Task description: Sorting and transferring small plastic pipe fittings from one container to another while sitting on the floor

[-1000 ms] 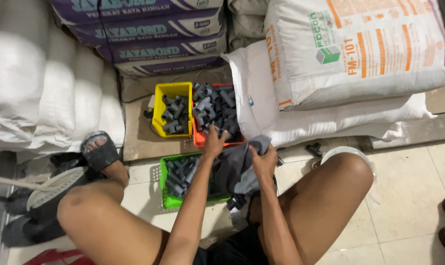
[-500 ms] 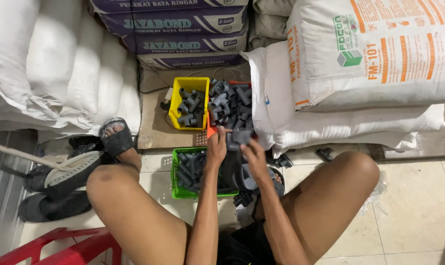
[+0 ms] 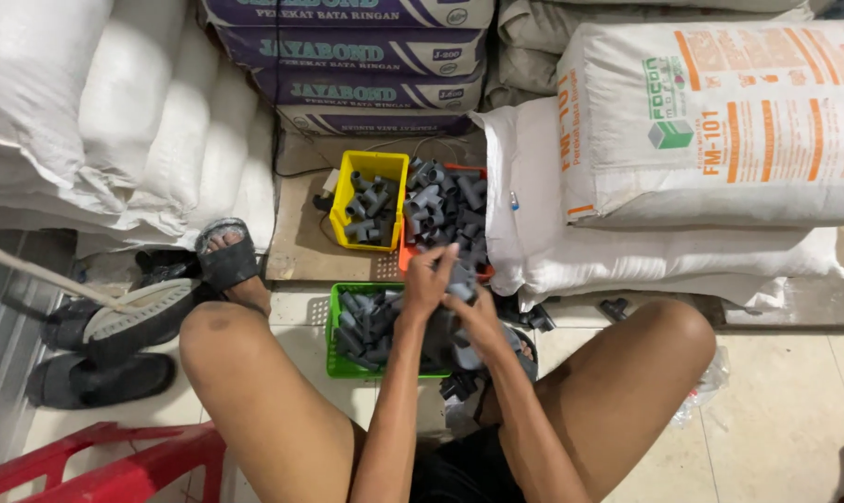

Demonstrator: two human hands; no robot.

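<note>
Grey plastic pipe fittings (image 3: 445, 210), short elbows and tees with smooth round mouths, lie heaped in three small bins on the floor between the person's knees and the stacked sacks. The left hand (image 3: 428, 279) is closed around one fitting at the near edge of the orange bin (image 3: 405, 253), fingers curled over it. The right hand (image 3: 478, 319) sits just beside and below it, over the green bin (image 3: 340, 365); whether it grips anything I cannot tell.

The yellow bin (image 3: 349, 200) stands to the left of the orange one, touching it, on a cardboard sheet (image 3: 301, 237). The green bin has lattice walls. A few black fittings (image 3: 459, 384) lie loose near its right corner.

White woven sacks (image 3: 617, 251) press against the orange bin's right edge; purple paper bags (image 3: 366, 70) are stacked behind. Bare tile (image 3: 785, 410) opens to the right.
</note>
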